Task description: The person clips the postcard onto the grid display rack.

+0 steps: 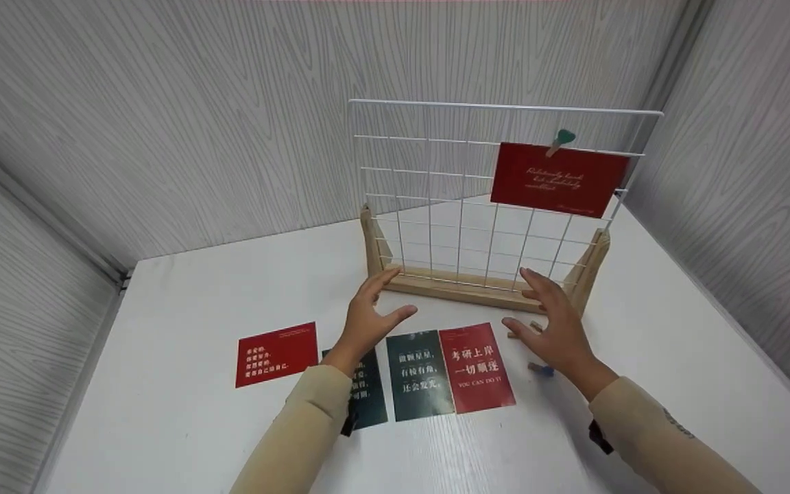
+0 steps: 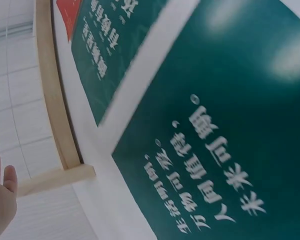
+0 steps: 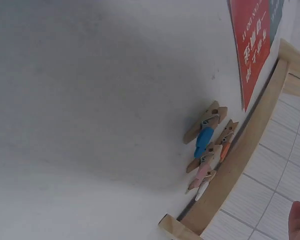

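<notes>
White wire grid [image 1: 505, 106] upright in wooden base [image 1: 463, 293], towards the back of the table [image 1: 162, 329], right of centre. Clipped at its upper right: hung card [image 1: 559, 195], red with pale script, under green clip [image 1: 563, 139] at the top edge.

Left hand [image 1: 367, 319]: released, thumb and fingers apart, just in front of the base's left end. Contact with wood: cannot tell. Right hand [image 1: 556, 329]: likewise released, thumb apart from lightly bent fingers, near the base's right end. Contact: cannot tell here either.

Between the forearms, flat on table: middle green card [image 1: 420, 405], dark with white characters; right red card [image 1: 481, 398] directly alongside, edges meeting, YOU CAN DO IT in small print. Left of these, partly covered by left arm: second green card [image 1: 371, 398]. Further left, apart from the rest: left red card [image 1: 278, 353], slightly askew, white characters.

From the right wrist, wooden clips in a loose cluster close to front of base: blue clip [image 3: 206, 129], orange clip [image 3: 226, 142], pink clip [image 3: 203, 167], white clip [image 3: 204, 186]. Blue farthest from base; pink and white side by side.

Outward: beige sleeves [image 1: 299, 425] on both arms, small dark item [image 1: 601, 439] at right cuff, grey wood-grained wall [image 1: 230, 137] behind.
</notes>
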A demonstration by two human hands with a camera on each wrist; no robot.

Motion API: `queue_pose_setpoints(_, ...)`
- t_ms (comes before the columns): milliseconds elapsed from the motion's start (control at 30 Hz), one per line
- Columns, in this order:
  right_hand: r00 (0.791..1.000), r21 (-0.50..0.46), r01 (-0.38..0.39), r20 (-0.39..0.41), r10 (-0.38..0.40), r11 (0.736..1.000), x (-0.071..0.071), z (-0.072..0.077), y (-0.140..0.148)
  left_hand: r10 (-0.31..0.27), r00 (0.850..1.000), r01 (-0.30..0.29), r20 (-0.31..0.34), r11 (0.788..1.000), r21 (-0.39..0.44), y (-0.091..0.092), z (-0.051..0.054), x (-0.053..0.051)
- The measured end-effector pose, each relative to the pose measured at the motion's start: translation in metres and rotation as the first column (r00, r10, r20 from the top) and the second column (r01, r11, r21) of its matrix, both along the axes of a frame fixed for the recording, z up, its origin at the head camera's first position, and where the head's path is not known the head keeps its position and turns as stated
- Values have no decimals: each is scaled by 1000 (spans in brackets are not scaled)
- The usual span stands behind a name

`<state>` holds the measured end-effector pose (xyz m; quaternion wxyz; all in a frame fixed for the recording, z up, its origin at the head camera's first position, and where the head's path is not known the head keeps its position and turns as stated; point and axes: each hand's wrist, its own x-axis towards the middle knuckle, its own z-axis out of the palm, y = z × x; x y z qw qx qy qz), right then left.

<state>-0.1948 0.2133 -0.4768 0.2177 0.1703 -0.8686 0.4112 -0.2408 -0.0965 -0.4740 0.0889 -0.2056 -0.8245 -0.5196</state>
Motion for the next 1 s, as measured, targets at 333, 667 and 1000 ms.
queue_pose_setpoints(333,999,89,-35,43,31,995,9,-9,7,85,992,-79,94,994,-73,-36,-9,8)
queue_pose_setpoints(667,987,128,-54,157,34,990,20,-16,21,214,964,-196,160,973,-120,-78,-19,16)
queue_pose_setpoints(1000,970,178,-67,242,22,982,29,-21,36,329,921,-295,207,939,-177,-117,-26,23)
